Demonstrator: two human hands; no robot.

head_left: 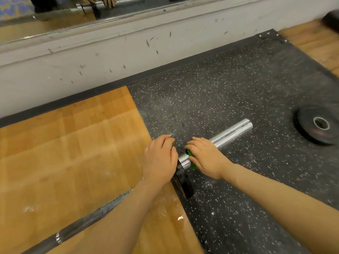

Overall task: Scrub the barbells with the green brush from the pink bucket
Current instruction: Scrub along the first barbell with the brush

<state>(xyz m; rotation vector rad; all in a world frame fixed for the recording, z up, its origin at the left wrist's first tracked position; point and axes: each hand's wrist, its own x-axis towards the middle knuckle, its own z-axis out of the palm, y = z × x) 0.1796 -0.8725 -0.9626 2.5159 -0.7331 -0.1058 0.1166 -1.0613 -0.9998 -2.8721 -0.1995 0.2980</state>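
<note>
Pressing the green brush [191, 158] onto the chrome barbell sleeve [225, 136], the right hand [205, 158] grips it, brush mostly hidden beneath the palm. The left hand [161, 160] clasps the collar [181, 180] just left. Risk: the round sleeve rolls away, so the brush slips off.

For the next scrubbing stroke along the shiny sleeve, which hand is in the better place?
Right. The right hand already presses the green brush on the barbell sleeve. The left hand holds no brush and rests at the collar, seemingly steadying the bar.
</note>
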